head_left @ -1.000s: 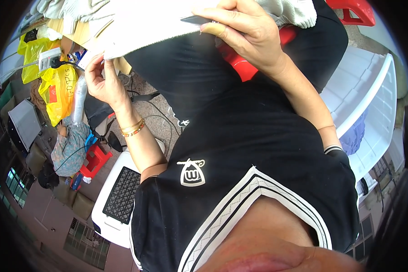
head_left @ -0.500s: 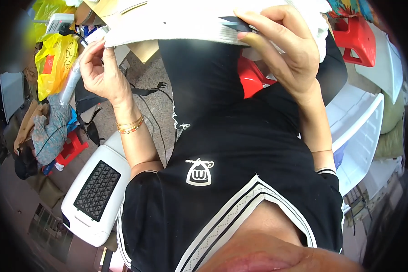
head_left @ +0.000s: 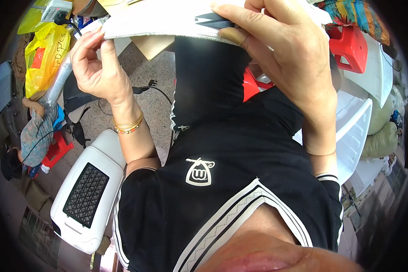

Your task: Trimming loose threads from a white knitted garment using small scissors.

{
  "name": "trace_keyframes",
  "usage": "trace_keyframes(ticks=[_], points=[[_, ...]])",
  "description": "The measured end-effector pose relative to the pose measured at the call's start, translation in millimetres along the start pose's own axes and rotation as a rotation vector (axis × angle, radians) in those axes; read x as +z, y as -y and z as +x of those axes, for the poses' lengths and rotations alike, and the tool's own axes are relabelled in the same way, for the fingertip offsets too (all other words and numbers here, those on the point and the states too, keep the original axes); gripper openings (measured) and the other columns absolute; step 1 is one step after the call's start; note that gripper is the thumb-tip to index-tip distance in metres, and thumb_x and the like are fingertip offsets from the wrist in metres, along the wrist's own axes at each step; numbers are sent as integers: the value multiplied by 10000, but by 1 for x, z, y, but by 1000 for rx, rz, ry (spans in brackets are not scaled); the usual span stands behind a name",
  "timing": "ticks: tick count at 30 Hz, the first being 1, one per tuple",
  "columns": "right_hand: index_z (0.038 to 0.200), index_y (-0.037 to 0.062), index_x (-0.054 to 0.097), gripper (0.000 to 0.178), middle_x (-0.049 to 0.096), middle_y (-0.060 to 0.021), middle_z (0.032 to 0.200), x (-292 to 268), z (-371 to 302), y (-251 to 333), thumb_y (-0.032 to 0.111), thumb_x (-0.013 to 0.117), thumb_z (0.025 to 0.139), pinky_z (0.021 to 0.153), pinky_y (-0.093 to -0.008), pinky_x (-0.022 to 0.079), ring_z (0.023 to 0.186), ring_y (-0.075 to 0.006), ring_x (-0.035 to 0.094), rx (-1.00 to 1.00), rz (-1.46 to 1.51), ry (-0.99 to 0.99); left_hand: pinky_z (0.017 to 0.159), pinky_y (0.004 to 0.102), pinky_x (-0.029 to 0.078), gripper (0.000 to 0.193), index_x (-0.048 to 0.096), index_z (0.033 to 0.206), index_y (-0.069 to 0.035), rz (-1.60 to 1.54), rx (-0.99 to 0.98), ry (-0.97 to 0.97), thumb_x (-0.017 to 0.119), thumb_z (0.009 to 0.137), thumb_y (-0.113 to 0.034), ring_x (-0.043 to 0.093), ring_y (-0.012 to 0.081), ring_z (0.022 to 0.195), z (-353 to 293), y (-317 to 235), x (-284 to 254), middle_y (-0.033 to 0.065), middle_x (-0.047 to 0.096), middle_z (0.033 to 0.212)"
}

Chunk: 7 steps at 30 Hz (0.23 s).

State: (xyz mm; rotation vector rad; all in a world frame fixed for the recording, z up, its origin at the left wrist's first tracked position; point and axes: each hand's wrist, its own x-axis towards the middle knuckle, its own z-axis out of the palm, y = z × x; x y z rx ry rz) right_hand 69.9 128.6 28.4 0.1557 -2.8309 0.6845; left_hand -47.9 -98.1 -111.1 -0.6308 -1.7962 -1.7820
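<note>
Both hands (head_left: 99, 68) under white board (head_left: 167, 20)

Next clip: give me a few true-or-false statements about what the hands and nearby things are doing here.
1. Both hands grip the edge of a white sheet. True: the left hand pinches its left end, the right hand its right part.
2. The right hand holds dark scissors against the sheet. True.
3. The left wrist is bare. False: it wears thin bracelets.
4. The stool at upper right is blue. False: it is red.
5. A yellow plastic bag lies at upper left. True.
6. The white appliance at lower left has a red grille. False: the grille is black.
</note>
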Motion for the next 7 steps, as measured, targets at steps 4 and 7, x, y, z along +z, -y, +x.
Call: trace_keyframes(ticks=[4, 7], points=[[1031, 101, 733, 293, 529, -15, 789, -4, 3, 7, 115, 786, 743, 546, -311, 452, 666, -175, 559, 50, -23, 45, 899, 323, 539, 179, 626, 970, 20, -24, -14, 0, 683, 827, 110, 652, 196, 964, -1, 4, 0, 150, 664, 1055], [1032, 104, 733, 292, 531, -14, 790, -3, 4, 9, 115, 785, 745, 548, -309, 455, 667, -171, 561, 55, -19, 55, 828, 273, 513, 215, 649, 1012, 11, -36, -34, 16, 693, 815, 86, 618, 160, 956, -2, 6, 0, 109, 641, 1068]])
